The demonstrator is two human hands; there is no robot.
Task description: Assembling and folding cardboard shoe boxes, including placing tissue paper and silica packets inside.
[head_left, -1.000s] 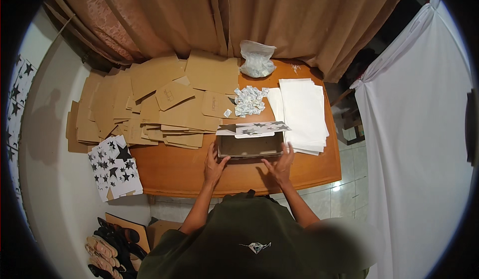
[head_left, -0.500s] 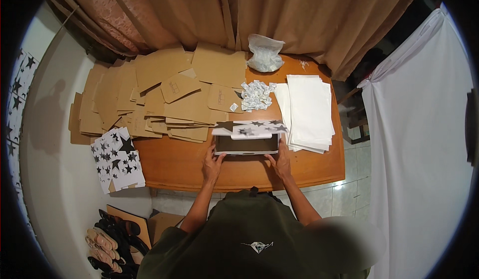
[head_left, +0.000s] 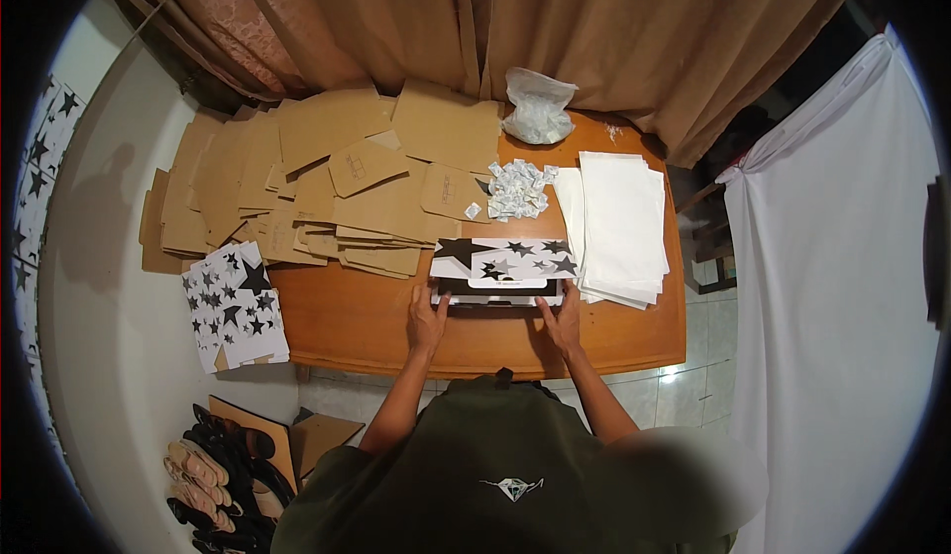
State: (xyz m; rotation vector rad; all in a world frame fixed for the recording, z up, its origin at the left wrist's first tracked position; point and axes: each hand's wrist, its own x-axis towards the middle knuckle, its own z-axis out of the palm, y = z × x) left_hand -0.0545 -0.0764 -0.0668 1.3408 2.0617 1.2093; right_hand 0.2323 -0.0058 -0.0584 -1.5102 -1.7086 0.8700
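A white box with black stars (head_left: 503, 270) lies on the wooden table (head_left: 376, 321) right in front of me, its lid tilted toward me. My left hand (head_left: 427, 320) grips its near left corner. My right hand (head_left: 563, 321) presses against its near right corner. Both hands rest on the tabletop with fingers touching the box's front edge.
Flat brown cardboard blanks (head_left: 327, 188) are piled over the table's left and back. A stack of white sheets (head_left: 619, 222) sits right of the box. Small white packets (head_left: 517, 188) and a clear bag (head_left: 538, 108) lie behind. Star-printed flat boxes (head_left: 234, 306) hang off the left. Shoes (head_left: 213, 475) are on the floor.
The box was open showing its brown inside; its star-printed lid has come down over it. My hands stayed at the front corners.
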